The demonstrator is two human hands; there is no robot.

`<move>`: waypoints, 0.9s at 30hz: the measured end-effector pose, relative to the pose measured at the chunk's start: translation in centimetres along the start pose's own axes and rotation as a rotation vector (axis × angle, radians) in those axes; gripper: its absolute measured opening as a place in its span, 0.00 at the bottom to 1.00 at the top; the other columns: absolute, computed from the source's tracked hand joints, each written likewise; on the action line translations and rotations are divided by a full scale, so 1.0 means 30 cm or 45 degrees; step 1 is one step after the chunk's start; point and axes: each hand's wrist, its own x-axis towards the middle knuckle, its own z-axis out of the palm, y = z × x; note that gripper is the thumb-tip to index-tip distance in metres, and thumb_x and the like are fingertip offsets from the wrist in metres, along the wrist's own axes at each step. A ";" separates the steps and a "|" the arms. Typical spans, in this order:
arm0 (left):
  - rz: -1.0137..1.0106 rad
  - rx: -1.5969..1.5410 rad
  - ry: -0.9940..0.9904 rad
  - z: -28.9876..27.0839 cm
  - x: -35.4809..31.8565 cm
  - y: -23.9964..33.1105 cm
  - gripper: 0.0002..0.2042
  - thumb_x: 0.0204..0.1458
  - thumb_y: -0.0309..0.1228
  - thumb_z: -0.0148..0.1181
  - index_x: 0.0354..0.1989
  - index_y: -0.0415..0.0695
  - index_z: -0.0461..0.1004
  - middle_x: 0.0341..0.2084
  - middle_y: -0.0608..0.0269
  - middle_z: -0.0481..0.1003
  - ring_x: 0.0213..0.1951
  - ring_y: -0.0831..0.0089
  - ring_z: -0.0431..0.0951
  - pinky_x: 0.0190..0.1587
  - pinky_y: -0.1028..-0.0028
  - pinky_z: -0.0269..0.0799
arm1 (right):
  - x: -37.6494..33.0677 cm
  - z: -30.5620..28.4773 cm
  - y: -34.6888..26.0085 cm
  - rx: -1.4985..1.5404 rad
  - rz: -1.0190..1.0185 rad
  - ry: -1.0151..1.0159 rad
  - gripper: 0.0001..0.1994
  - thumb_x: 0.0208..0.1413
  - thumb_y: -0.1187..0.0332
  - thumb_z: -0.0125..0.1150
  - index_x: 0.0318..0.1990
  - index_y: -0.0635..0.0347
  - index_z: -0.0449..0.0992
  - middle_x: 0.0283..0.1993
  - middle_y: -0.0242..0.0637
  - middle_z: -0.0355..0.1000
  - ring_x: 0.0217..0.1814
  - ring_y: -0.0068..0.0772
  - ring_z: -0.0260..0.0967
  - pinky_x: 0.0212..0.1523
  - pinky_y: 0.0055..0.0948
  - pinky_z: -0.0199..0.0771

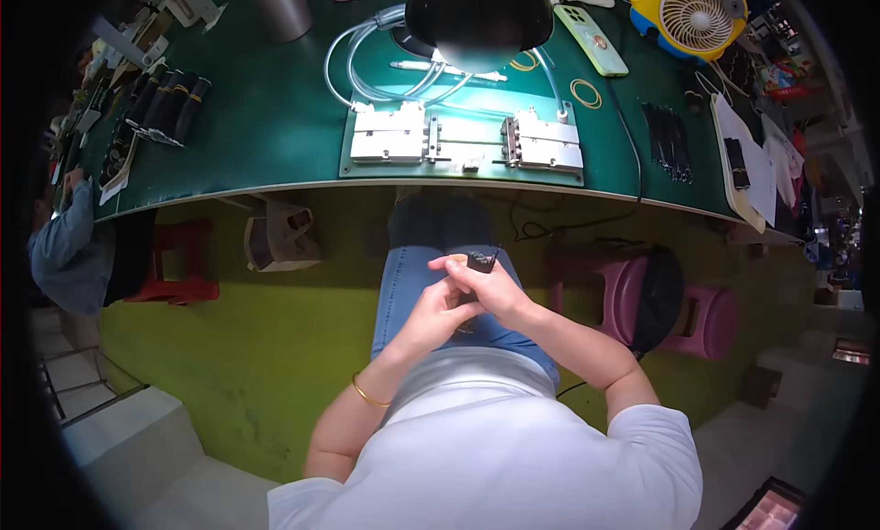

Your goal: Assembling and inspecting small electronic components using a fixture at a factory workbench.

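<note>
Both hands meet over my lap, near me and below the table edge. My right hand (490, 287) pinches a small black part (480, 261) at its fingertips; my left hand (438, 312) curls closed against it from the left. Farther off, a metal fixture (466, 142) sits on the green table (257, 127), a pink stool (706, 319) right.

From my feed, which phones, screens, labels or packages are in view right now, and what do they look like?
Phone: on the green bench beside the black lamp head, lying back side up, pale green, with a ring holder.
Paper sheets on a board: right end of bench, white, print too small to tell.
Small black part: held over the lap by both hands; no label visible.
</note>
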 end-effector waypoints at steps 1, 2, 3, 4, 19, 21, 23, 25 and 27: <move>-0.043 -0.051 -0.034 0.003 0.000 -0.002 0.09 0.49 0.22 0.51 0.38 0.35 0.65 0.31 0.63 0.69 0.34 0.78 0.70 0.40 0.77 0.67 | -0.008 0.001 -0.004 -0.099 0.059 -0.022 0.17 0.54 0.58 0.48 0.43 0.61 0.70 0.28 0.27 0.67 0.28 0.15 0.61 0.25 0.16 0.62; -0.085 -0.103 -0.068 0.008 -0.002 -0.002 0.09 0.48 0.21 0.51 0.38 0.35 0.64 0.30 0.64 0.68 0.34 0.78 0.70 0.40 0.77 0.67 | -0.013 -0.001 -0.006 -0.199 0.118 -0.045 0.17 0.54 0.57 0.47 0.44 0.61 0.70 0.29 0.28 0.68 0.28 0.15 0.62 0.24 0.16 0.63; -0.095 -0.120 -0.063 0.008 -0.009 -0.003 0.09 0.48 0.21 0.51 0.38 0.35 0.64 0.30 0.64 0.68 0.34 0.78 0.70 0.40 0.77 0.67 | -0.016 -0.009 -0.006 -0.200 0.139 -0.045 0.17 0.54 0.57 0.47 0.44 0.61 0.70 0.29 0.28 0.68 0.28 0.15 0.62 0.24 0.16 0.63; -0.196 -0.232 -0.116 0.003 -0.019 -0.002 0.09 0.48 0.21 0.50 0.38 0.36 0.64 0.30 0.63 0.68 0.33 0.77 0.70 0.39 0.77 0.68 | -0.020 -0.025 -0.009 -0.146 0.177 -0.178 0.17 0.54 0.57 0.47 0.44 0.60 0.70 0.29 0.28 0.68 0.28 0.16 0.63 0.23 0.16 0.64; -0.508 -0.591 -0.281 0.057 -0.105 -0.079 0.10 0.49 0.22 0.50 0.40 0.35 0.63 0.28 0.63 0.69 0.32 0.77 0.71 0.37 0.79 0.68 | -0.001 -0.087 -0.049 -0.409 -0.405 -0.229 0.23 0.57 0.52 0.39 0.47 0.63 0.67 0.43 0.40 0.67 0.48 0.31 0.63 0.50 0.29 0.61; -0.498 -0.485 -0.328 0.058 -0.112 -0.087 0.09 0.49 0.21 0.49 0.39 0.36 0.63 0.29 0.63 0.68 0.33 0.76 0.71 0.38 0.77 0.68 | -0.024 -0.059 -0.029 -0.758 -0.161 -0.554 0.24 0.57 0.51 0.37 0.47 0.64 0.66 0.44 0.40 0.67 0.47 0.31 0.64 0.50 0.30 0.61; -0.494 -0.435 -0.351 0.066 -0.116 -0.083 0.08 0.50 0.21 0.49 0.39 0.36 0.64 0.29 0.62 0.68 0.33 0.75 0.71 0.38 0.76 0.69 | -0.029 -0.062 -0.023 -0.927 -0.030 -0.717 0.25 0.57 0.50 0.36 0.47 0.65 0.66 0.45 0.40 0.67 0.47 0.31 0.64 0.49 0.31 0.61; -0.508 -0.493 -0.310 0.077 -0.123 -0.072 0.08 0.49 0.22 0.49 0.39 0.36 0.64 0.28 0.63 0.69 0.32 0.76 0.71 0.38 0.77 0.68 | -0.007 -0.098 -0.035 -0.578 -0.104 -0.617 0.26 0.57 0.49 0.35 0.48 0.64 0.65 0.45 0.41 0.66 0.47 0.32 0.64 0.51 0.32 0.60; -0.518 -0.519 -0.289 0.079 -0.126 -0.069 0.08 0.49 0.22 0.50 0.38 0.36 0.65 0.27 0.63 0.69 0.31 0.76 0.71 0.37 0.78 0.68 | -0.006 -0.094 -0.039 -0.402 -0.142 -0.563 0.27 0.56 0.48 0.35 0.49 0.64 0.65 0.46 0.42 0.66 0.48 0.33 0.64 0.52 0.32 0.59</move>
